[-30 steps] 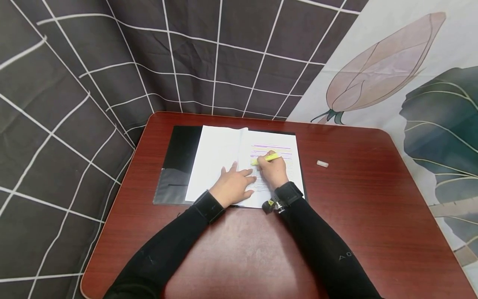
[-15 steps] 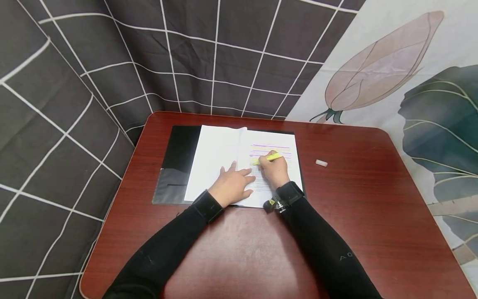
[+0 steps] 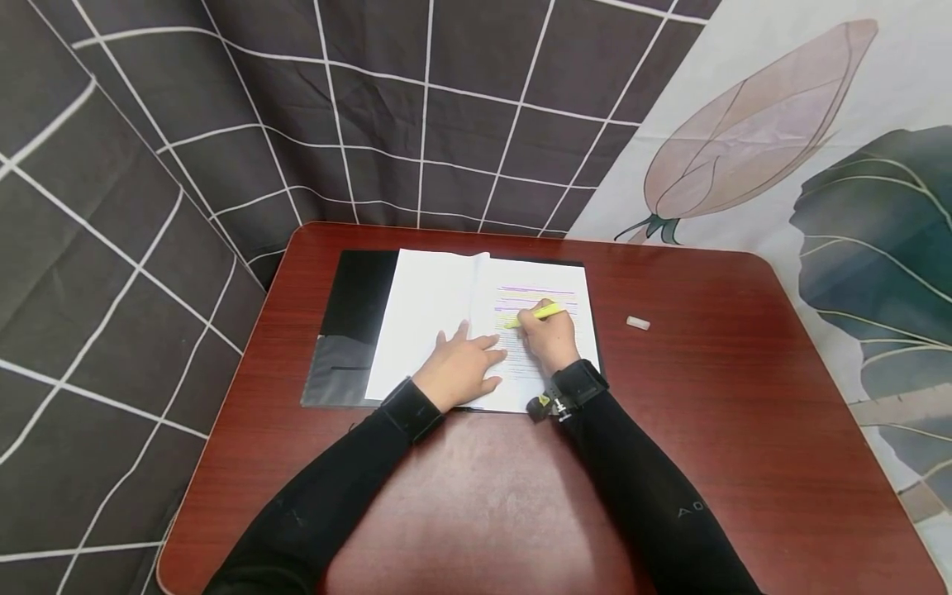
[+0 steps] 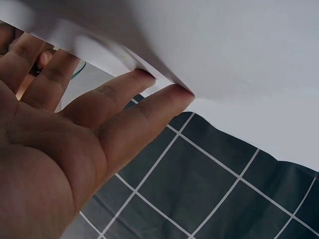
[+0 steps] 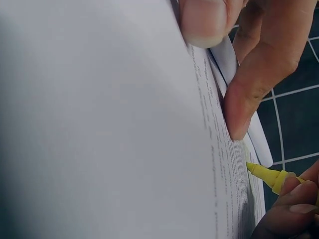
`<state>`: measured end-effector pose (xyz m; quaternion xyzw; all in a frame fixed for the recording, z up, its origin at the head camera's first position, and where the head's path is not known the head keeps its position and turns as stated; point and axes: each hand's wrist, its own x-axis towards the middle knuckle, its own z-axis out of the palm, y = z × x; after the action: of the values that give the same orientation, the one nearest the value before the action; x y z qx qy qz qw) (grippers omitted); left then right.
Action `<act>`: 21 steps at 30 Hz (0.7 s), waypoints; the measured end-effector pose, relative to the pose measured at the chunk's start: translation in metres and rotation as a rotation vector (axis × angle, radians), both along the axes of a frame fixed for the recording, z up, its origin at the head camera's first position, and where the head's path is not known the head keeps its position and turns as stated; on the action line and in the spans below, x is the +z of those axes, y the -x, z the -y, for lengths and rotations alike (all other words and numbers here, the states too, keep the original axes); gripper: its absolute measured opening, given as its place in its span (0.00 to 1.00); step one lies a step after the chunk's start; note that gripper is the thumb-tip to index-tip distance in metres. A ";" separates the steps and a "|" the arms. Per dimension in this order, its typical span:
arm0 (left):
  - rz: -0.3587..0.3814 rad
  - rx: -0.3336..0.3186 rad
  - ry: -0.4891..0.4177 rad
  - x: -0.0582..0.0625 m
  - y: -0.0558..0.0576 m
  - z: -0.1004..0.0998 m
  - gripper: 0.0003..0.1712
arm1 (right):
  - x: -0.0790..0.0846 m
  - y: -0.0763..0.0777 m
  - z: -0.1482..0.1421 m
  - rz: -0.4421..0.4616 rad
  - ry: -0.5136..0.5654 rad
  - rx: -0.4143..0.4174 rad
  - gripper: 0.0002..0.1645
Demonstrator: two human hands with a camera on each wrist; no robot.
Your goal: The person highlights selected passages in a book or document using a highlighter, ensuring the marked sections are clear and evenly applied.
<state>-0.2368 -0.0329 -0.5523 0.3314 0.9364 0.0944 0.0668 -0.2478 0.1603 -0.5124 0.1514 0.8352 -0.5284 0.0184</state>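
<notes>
Printed pages (image 3: 427, 302) lie spread in a black folder (image 3: 363, 289), with purple and yellow marked lines on the right-hand page. My left hand (image 3: 457, 369) rests on the pages near the fold, fingers spread. The left wrist view has its fingertips (image 4: 182, 93) touching the paper. My right hand (image 3: 552, 340) pinches a yellow highlighter (image 3: 548, 311) over the right page. In the right wrist view the highlighter's tip (image 5: 250, 167) meets the printed text, at a slant. Part of its barrel is hidden by the right fingers.
A small whitish cap (image 3: 638, 323) lies to the right of the folder on the reddish-brown table (image 3: 714, 397). A dark grid-patterned cloth (image 3: 387, 107) hangs behind and to the left. A light floral cloth (image 3: 744, 165) hangs at the right.
My right hand has slid slightly to the right across the page with the highlighter. The left hand stays in place on the pages. The head view has shifted a little.
</notes>
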 end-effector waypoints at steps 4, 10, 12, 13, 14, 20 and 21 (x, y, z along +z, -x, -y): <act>0.002 0.004 0.001 -0.001 0.000 0.000 0.32 | 0.000 0.001 -0.001 -0.011 -0.005 -0.002 0.09; 0.027 0.005 -0.005 0.017 -0.007 0.000 0.31 | -0.001 0.002 -0.004 -0.018 -0.012 -0.011 0.12; 0.048 0.005 -0.002 0.031 -0.011 0.001 0.31 | -0.002 0.002 -0.005 -0.013 -0.004 -0.015 0.12; 0.042 0.005 -0.011 0.029 -0.011 0.001 0.30 | -0.002 0.002 -0.005 -0.012 0.001 -0.015 0.12; 0.054 0.006 -0.011 0.035 -0.013 0.001 0.31 | -0.002 0.002 -0.006 -0.011 0.000 -0.015 0.12; 0.057 0.010 -0.018 0.023 -0.008 0.001 0.32 | -0.001 0.000 -0.009 -0.015 -0.024 -0.002 0.12; 0.054 0.011 -0.022 0.017 -0.006 0.001 0.32 | -0.001 0.000 -0.009 -0.016 -0.025 -0.001 0.12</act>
<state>-0.2311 -0.0339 -0.5348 0.3243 0.9350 0.1140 0.0878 -0.2481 0.1692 -0.5138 0.1478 0.8418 -0.5190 0.0094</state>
